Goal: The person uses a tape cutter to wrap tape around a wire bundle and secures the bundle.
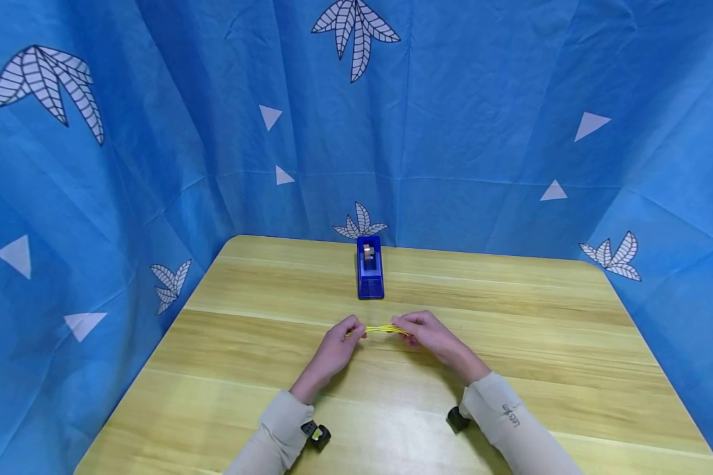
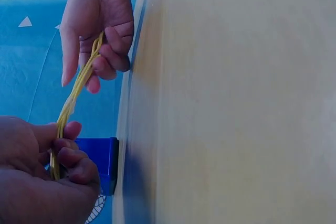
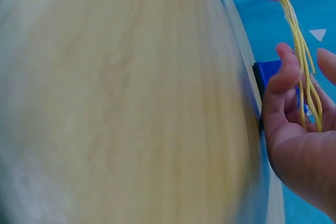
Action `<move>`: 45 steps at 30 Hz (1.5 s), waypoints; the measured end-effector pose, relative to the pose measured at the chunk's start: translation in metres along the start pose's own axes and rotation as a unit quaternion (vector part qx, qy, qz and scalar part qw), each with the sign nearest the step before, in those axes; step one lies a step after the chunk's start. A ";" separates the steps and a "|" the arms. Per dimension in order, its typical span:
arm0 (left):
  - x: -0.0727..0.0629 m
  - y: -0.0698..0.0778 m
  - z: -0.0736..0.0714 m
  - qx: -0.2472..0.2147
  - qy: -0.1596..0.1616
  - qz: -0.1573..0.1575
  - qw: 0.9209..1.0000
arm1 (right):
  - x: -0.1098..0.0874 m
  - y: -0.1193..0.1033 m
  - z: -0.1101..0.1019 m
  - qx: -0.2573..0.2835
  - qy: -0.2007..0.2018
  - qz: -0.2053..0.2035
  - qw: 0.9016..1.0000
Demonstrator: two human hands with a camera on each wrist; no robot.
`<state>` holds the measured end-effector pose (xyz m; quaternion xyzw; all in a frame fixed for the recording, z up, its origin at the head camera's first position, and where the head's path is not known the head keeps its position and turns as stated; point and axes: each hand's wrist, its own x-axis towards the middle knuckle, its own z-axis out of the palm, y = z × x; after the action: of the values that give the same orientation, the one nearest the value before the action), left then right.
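A looped bundle of thin yellow cord (image 1: 381, 328) stretches between both hands above the table. My left hand (image 1: 335, 344) pinches one end, with thumb and curled fingers around it in the left wrist view. The right hand (image 1: 432, 336) holds the other end; its fingers curl round the loops while its thumb (image 3: 326, 65) stands apart from them in the right wrist view. Around the bundle's middle sits a small whitish, translucent strip (image 2: 70, 104), which looks like tape. Beyond the hands stands a blue tape dispenser (image 1: 370, 284) with a small roll in it.
The wooden table (image 1: 243, 290) has rounded far corners. A blue curtain (image 1: 481, 119) with leaf and triangle prints hangs behind it and along both sides. Cameras are worn at both wrists, beside light sleeves (image 1: 285, 422).
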<state>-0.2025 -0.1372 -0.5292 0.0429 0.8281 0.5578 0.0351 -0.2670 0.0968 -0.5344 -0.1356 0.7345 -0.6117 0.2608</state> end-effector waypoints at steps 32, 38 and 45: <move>0.010 -0.003 -0.008 -0.026 -0.032 -0.041 0.998 | 0.007 -0.003 -0.006 0.003 0.054 -0.007 0.998; 0.011 -0.003 -0.008 -0.001 -0.028 0.000 1.000 | 0.009 -0.002 -0.006 -0.010 0.064 -0.019 0.998; 0.012 -0.001 -0.011 0.050 -0.011 0.044 0.998 | 0.008 -0.004 -0.004 -0.015 0.064 0.013 0.998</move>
<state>-0.2154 -0.1461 -0.5262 0.0868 0.8517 0.5164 0.0178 -0.2760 0.0948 -0.5322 -0.0906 0.7603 -0.6048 0.2190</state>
